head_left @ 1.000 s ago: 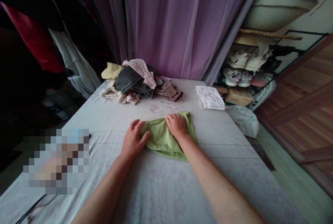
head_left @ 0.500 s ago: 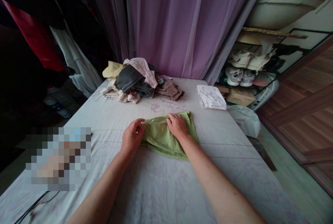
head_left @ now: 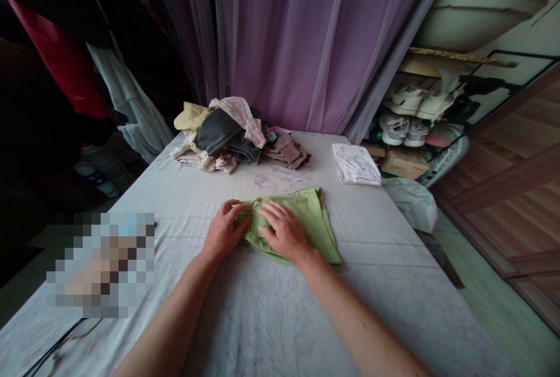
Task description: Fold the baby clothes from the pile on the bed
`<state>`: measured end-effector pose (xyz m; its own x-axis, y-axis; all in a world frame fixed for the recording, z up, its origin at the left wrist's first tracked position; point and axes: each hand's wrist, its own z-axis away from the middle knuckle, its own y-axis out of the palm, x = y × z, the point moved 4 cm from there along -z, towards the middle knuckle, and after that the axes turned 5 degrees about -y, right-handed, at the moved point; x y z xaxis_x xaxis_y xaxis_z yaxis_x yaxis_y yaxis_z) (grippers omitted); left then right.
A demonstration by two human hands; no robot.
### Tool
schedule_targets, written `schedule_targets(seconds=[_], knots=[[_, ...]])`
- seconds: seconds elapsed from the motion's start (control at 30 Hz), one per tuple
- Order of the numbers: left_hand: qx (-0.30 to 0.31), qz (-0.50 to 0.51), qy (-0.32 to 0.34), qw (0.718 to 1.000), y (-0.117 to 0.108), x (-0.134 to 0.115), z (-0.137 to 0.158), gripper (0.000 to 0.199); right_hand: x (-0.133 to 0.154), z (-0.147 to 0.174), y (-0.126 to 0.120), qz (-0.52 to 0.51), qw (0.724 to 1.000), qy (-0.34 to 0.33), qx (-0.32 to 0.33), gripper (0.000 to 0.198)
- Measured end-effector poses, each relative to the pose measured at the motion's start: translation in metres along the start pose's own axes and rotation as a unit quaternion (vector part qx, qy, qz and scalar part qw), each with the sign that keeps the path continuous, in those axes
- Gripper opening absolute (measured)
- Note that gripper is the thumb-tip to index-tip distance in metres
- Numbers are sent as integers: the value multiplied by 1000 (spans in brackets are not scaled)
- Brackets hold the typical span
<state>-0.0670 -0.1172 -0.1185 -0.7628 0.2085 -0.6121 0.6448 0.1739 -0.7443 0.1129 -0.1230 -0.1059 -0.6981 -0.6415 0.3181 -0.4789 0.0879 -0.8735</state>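
Observation:
A pair of light-green shorts (head_left: 308, 213) lies folded on the sheeted bed, its gathered waistband towards the left and the wider leg end to the right. At the waistband rests my left hand (head_left: 223, 230), fingers reaching over the edge of the cloth with the thumb apart from them. My right hand (head_left: 283, 231) lies palm down on the shorts near the waistband, its fingers spread on the fabric. The hands are a short gap apart, and part of the shorts is hidden under the right hand and wrist.
A pile of clothes (head_left: 227, 135) sits at the back left of the bed (head_left: 262, 318). White folded cloth (head_left: 356, 164) lies at the back right. A blurred patch (head_left: 100, 266) and dark cables (head_left: 56, 345) are at the left. Shelves with shoes (head_left: 405, 129) stand beyond the right edge.
My right hand has slid left over the shorts towards the waistband, uncovering the leg end. My left hand's fingers have loosened from a pinch and spread over the waistband.

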Motion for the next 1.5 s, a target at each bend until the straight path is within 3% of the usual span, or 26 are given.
schedule_targets(seconds=[0.1,0.2,0.37,0.57,0.63,0.73,0.8,0.87,0.93,1.07,1.17,1.33,1.5], knots=[[-11,-55,50,997,-1,-11,2,33,13,13,14,21,997,18,73,57],[26,-82,69,994,6,-23,4,39,11,17,20,22,994,33,100,61],[99,-142,44,984,23,-25,10,47,-15,12,9,-11,997,13,79,53],[101,-191,59,975,26,-23,12,52,-69,17,-13,52,994,92,30,39],[96,-192,68,974,25,-23,12,55,-88,18,-28,51,985,165,-27,37],[92,-189,77,975,25,-24,13,58,-121,21,-56,89,929,351,-75,40],[89,-186,80,975,25,-24,13,58,-138,18,-67,91,896,434,-33,45],[83,-184,83,976,25,-24,13,58,-150,12,-70,73,882,464,18,52],[78,-182,87,976,25,-24,13,57,-154,5,-68,60,884,463,38,49],[77,-183,93,976,25,-23,13,56,-150,4,-56,51,891,449,38,25],[77,-184,92,975,25,-22,13,55,-142,14,-50,62,898,437,0,21],[82,-183,93,975,25,-22,13,54,-121,25,-53,145,938,273,-155,9],[75,-177,96,977,25,-22,13,54,-116,26,-48,119,956,217,-159,7]])
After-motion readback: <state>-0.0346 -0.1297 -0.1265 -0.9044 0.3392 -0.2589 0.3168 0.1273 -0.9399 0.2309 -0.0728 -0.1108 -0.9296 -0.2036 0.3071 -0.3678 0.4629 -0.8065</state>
